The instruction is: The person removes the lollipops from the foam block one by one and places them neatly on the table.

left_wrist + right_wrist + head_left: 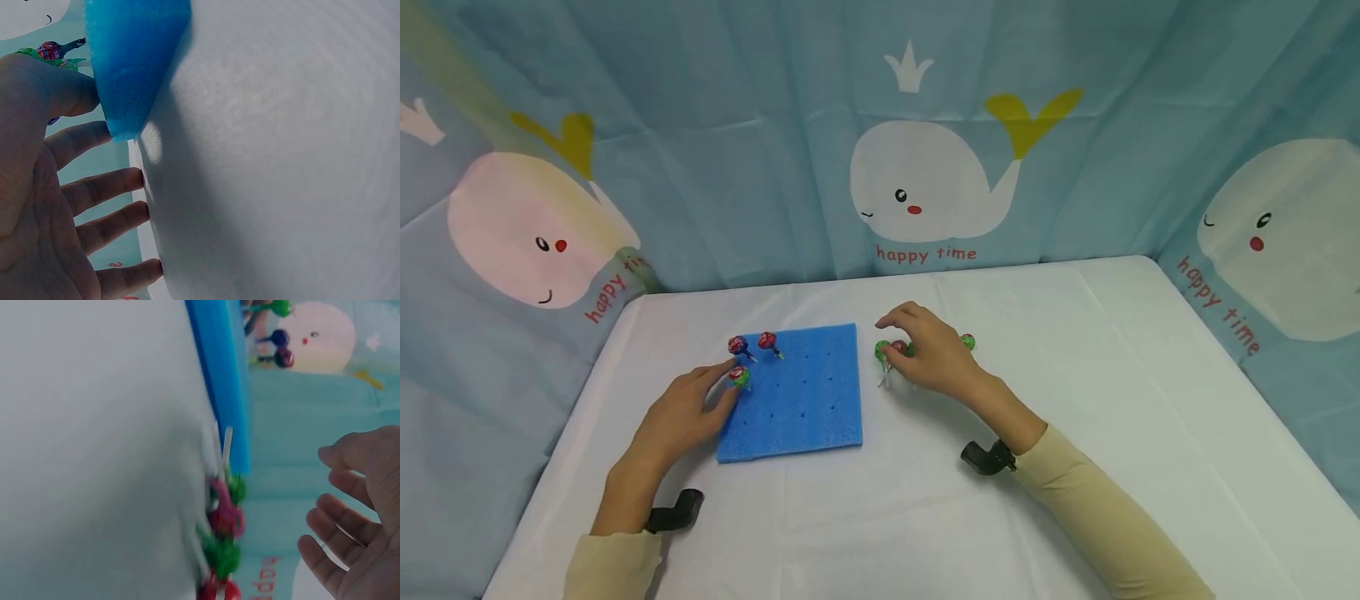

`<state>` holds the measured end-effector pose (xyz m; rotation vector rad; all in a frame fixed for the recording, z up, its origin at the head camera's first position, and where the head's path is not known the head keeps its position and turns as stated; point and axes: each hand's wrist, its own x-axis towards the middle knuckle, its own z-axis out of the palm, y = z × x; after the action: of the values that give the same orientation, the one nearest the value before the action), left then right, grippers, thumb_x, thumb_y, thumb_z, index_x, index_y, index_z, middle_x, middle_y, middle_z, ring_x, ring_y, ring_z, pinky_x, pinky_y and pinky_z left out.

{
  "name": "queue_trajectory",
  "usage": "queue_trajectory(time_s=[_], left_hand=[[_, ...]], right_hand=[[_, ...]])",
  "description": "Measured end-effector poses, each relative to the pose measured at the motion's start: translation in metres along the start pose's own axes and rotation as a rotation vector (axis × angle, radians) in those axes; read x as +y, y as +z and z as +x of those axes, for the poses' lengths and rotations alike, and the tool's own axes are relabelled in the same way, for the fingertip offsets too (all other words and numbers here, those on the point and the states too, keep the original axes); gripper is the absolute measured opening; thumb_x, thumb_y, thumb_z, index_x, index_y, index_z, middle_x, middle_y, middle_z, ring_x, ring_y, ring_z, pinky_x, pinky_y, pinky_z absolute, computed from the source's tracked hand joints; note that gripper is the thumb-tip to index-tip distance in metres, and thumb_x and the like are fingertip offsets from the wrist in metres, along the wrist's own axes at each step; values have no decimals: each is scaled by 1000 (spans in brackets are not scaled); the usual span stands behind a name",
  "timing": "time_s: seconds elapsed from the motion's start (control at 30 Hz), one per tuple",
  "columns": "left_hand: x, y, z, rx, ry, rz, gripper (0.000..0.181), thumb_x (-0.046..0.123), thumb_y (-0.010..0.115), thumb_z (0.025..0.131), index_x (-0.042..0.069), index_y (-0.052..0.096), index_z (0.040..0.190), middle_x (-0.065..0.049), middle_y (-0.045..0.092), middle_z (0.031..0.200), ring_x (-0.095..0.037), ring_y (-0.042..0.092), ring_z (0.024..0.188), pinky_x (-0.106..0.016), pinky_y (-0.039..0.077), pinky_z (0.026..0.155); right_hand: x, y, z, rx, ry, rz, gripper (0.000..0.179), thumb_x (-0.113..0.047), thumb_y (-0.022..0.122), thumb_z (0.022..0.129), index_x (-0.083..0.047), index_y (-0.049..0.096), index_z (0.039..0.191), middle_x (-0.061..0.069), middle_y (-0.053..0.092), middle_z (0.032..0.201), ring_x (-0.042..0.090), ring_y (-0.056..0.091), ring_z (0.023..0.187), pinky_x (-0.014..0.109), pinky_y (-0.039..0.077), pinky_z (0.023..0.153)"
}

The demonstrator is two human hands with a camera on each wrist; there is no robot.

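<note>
A blue foam board (pixel 790 433) with small holes lies on the table. Three wrapped lollipops stand at its left side: a purple-and-red one (pixel 737 344), a red one (pixel 767 340) and a green-and-red one (pixel 739 377). My left hand (pixel 677 417) rests at the board's left edge, thumb and forefinger touching it, the other fingers spread and straight on the cloth. Above a row of loose lollipops (pixel 222 550) to the right of the board hovers my right hand (pixel 934 350), fingers loosely bent and holding nothing. It partly hides that row in the head view.
White cloth (pixel 880 525) covers the table. Behind it and at both sides hangs a blue curtain (pixel 760 192) with printed whales. Each wrist carries a black camera mount, the right one (pixel 988 458) low over the cloth.
</note>
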<state>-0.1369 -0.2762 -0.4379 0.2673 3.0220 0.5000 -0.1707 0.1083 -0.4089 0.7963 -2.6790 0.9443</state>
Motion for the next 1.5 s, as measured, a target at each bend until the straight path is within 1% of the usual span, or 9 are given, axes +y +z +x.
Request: queue_trajectory(time_s=[0.13, 0.2, 0.33, 0.4, 0.63, 0.83, 1.0, 1.27, 1.5], left_hand=[[-1, 1, -1, -4, -5, -1, 59, 35, 57, 106, 9, 48, 158, -32, 51, 155, -58, 45, 144, -79, 40, 111], [0, 1, 0, -8, -6, -5, 59, 36, 57, 107, 9, 48, 158, -32, 51, 155, -58, 44, 144, -79, 39, 112], [0, 0, 0, -12, -13, -3, 59, 37, 56, 107, 9, 47, 159, -32, 51, 156, -58, 44, 144, -79, 39, 112], [-1, 0, 1, -10, -12, -2, 59, 37, 56, 107, 9, 48, 158, -32, 51, 155, -58, 44, 144, -79, 39, 112], [-4, -2, 1, -20, 1, -1, 59, 38, 57, 107, 9, 49, 158, -32, 51, 156, -58, 44, 144, -80, 38, 112], [-4, -2, 1, -2, 6, -1, 59, 36, 58, 106, 9, 50, 157, -32, 52, 154, -58, 46, 143, -79, 40, 111], [-2, 0, 2, 2, 6, -7, 58, 35, 58, 106, 8, 50, 157, -32, 53, 153, -57, 47, 142, -79, 41, 111], [-2, -1, 4, 15, 12, -9, 58, 36, 57, 107, 9, 50, 157, -31, 55, 152, -56, 49, 141, -78, 43, 110], [-4, -1, 3, -11, 1, -8, 59, 37, 57, 106, 9, 49, 158, -31, 53, 154, -57, 47, 142, -78, 42, 110]], right_hand=[[-13, 10, 6, -13, -45, 21, 31, -20, 74, 98, -9, 71, 127, 8, 69, 129, 26, 69, 108, 38, 62, 90], [-19, 14, 9, -19, -60, 33, 32, -19, 74, 98, -8, 71, 128, 8, 68, 130, 25, 69, 111, 38, 62, 93], [-27, 20, 15, -30, -77, 53, 32, -19, 74, 98, -7, 71, 128, 7, 68, 130, 23, 66, 126, 39, 59, 106], [-29, 22, 17, -38, -75, 60, 32, -19, 74, 98, -7, 71, 128, 7, 68, 130, 23, 66, 126, 39, 59, 107], [-35, 32, 20, -61, -52, 60, 32, -22, 73, 99, -9, 71, 129, 6, 67, 132, 22, 65, 128, 39, 60, 106], [-41, 44, 26, -82, -81, 69, 33, -24, 72, 100, -9, 71, 130, 6, 67, 133, 22, 65, 129, 38, 60, 107], [-47, 51, 33, -78, -115, 106, 33, -22, 72, 100, -9, 71, 131, 7, 68, 132, 22, 65, 128, 38, 59, 108], [-58, 62, 42, -105, -126, 111, 33, -24, 71, 101, -10, 70, 132, 6, 67, 133, 21, 65, 128, 39, 59, 107], [-67, 76, 46, -144, -135, 103, 35, -26, 70, 102, -11, 71, 133, 6, 68, 133, 21, 67, 124, 35, 60, 103]])
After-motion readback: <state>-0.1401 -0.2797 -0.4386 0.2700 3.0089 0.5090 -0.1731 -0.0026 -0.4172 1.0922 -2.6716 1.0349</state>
